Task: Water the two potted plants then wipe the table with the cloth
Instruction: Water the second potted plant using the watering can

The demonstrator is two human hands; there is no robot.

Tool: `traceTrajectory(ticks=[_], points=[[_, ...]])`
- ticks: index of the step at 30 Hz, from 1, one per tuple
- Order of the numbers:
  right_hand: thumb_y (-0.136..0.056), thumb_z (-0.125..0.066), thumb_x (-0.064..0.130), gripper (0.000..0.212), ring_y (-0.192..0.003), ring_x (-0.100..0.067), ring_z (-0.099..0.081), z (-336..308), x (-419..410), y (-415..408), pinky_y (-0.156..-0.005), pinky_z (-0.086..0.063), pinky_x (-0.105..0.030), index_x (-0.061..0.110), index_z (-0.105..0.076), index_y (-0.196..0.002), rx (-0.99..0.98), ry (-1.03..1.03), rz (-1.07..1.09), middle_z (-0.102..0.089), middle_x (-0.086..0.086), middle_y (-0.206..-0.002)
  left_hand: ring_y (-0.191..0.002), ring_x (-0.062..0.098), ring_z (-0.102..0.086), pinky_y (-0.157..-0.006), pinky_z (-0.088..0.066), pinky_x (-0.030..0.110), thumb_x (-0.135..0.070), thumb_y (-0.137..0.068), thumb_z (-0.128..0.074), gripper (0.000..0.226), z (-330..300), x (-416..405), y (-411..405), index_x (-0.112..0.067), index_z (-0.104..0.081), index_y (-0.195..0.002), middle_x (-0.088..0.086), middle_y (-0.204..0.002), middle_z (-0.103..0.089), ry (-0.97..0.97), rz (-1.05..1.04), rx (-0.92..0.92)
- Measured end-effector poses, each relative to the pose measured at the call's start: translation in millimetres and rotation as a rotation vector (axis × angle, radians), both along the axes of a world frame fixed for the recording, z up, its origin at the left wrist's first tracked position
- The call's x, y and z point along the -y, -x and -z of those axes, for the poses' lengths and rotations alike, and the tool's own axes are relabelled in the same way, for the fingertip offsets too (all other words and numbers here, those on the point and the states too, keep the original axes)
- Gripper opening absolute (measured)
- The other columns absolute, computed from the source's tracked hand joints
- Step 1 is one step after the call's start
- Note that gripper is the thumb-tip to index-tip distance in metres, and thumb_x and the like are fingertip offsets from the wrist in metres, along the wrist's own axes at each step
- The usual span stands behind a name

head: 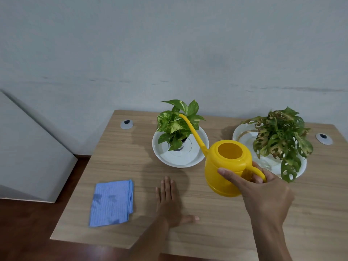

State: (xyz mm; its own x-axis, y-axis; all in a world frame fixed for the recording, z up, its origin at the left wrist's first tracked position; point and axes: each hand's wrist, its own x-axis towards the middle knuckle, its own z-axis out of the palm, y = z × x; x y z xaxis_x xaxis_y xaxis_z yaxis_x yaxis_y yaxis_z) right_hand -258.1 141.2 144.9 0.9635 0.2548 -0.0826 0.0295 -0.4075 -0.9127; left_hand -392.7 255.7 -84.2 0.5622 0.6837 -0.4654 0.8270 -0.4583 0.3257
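My right hand (263, 193) grips the handle of a yellow watering can (226, 166), held above the table between the two plants. Its long thin spout (192, 130) reaches up and left into the leaves of the left potted plant (177, 123), which stands in a white saucer (165, 157). The right potted plant (280, 136), with holed, browning leaves, sits on a white plate (243, 136). A folded blue cloth (113, 202) lies at the front left. My left hand (169, 200) rests flat on the wooden table (216, 223), fingers apart, just right of the cloth.
Two round cable grommets sit in the table, one at the back left (127, 124) and one at the far right (324, 138). A grey wall runs behind the table. A grey panel (28, 157) leans at the left, over dark red floor (24, 232).
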Motion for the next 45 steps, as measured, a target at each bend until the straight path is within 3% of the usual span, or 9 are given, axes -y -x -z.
traceTrajectory(ticks=[2, 6, 13, 20, 25, 32, 37, 41, 45], points=[[-0.034, -0.085, 0.063, 0.1, -0.087, -0.015, -0.067, 0, 1, -2, -0.086, -0.058, -0.044, 0.014, -0.071, -0.12, 0.009, 0.009, 0.009, -0.072, -0.005, -0.09, -0.141, 0.028, 0.041, -0.117, 0.023, 0.052, -0.106, -0.032, -0.04, 0.169, -1, 1, 0, -0.006, 0.029, -0.149, 0.012, -0.154, 0.043, 0.0, -0.008, -0.001], [-0.035, -0.085, 0.062, 0.095, -0.086, -0.014, -0.067, 3, 3, -8, -0.083, -0.055, -0.036, 0.015, -0.072, -0.117, -0.006, 0.013, 0.028, -0.074, -0.006, -0.09, -0.14, 0.027, 0.043, -0.116, 0.024, 0.051, -0.099, -0.044, -0.053, 0.163, -2, 1, -1, -0.005, 0.029, -0.149, 0.012, -0.153, 0.044, 0.0, -0.01, -0.013], [-0.036, -0.086, 0.062, 0.101, -0.088, -0.014, -0.064, 5, 7, -16, -0.085, -0.053, -0.035, 0.014, -0.07, -0.123, -0.007, 0.025, 0.053, -0.076, -0.01, -0.1, -0.138, 0.026, 0.046, -0.116, 0.024, 0.053, -0.1, -0.043, -0.05, 0.163, -3, 0, -2, -0.006, 0.032, -0.147, 0.012, -0.151, 0.047, 0.008, -0.012, -0.045], [-0.035, -0.084, 0.067, 0.098, -0.084, -0.016, -0.066, 5, 5, -21, -0.084, -0.055, -0.038, 0.015, -0.073, -0.117, 0.012, 0.05, 0.082, -0.072, -0.003, -0.084, -0.136, 0.026, 0.047, -0.116, 0.023, 0.054, -0.099, -0.044, -0.051, 0.162, -5, 1, -2, -0.006, 0.034, -0.146, 0.012, -0.149, 0.048, 0.016, -0.007, -0.064], [-0.035, -0.085, 0.065, 0.104, -0.088, -0.016, -0.067, 0, -1, -22, -0.087, -0.057, -0.045, 0.013, -0.069, -0.124, 0.013, 0.014, 0.092, -0.076, -0.009, -0.098, -0.136, 0.026, 0.048, -0.116, 0.025, 0.054, -0.101, -0.043, -0.048, 0.162, -4, 0, -2, -0.006, 0.035, -0.146, 0.012, -0.149, 0.049, 0.012, 0.0, -0.071], [-0.031, -0.082, 0.068, 0.107, -0.085, -0.016, -0.067, -9, -10, -25, -0.086, -0.058, -0.047, 0.012, -0.07, -0.122, 0.034, -0.007, 0.081, -0.066, 0.0, -0.08, -0.137, 0.026, 0.047, -0.115, 0.026, 0.053, -0.101, -0.042, -0.049, 0.161, -3, 0, -1, -0.006, 0.038, -0.14, 0.012, -0.151, 0.047, 0.01, -0.011, -0.049], [-0.031, -0.083, 0.067, 0.109, -0.087, -0.015, -0.066, -13, -15, -27, -0.086, -0.058, -0.049, 0.012, -0.068, -0.124, 0.032, -0.028, 0.061, -0.073, -0.007, -0.093, -0.137, 0.027, 0.047, -0.114, 0.027, 0.052, -0.1, -0.043, -0.051, 0.162, -2, 0, 0, -0.006, 0.038, -0.141, 0.011, -0.151, 0.047, 0.015, -0.018, -0.024], [-0.032, -0.086, 0.063, 0.104, -0.086, -0.014, -0.067, -15, -18, -27, -0.085, -0.059, -0.045, 0.013, -0.07, -0.122, 0.027, -0.035, 0.049, -0.063, 0.002, -0.083, -0.138, 0.026, 0.046, -0.112, 0.031, 0.049, -0.1, -0.043, -0.051, 0.163, -2, 0, 1, -0.006, 0.034, -0.145, 0.01, -0.151, 0.047, 0.015, -0.018, -0.015], [-0.034, -0.089, 0.062, 0.103, -0.089, -0.016, -0.069, -13, -21, -26, -0.084, -0.059, -0.045, 0.012, -0.07, -0.122, 0.034, -0.047, 0.035, -0.07, -0.002, -0.086, -0.138, 0.024, 0.047, -0.107, 0.036, 0.044, -0.1, -0.042, -0.052, 0.164, -3, 1, 1, -0.008, 0.032, -0.148, 0.009, -0.152, 0.047, 0.008, -0.026, 0.001]])
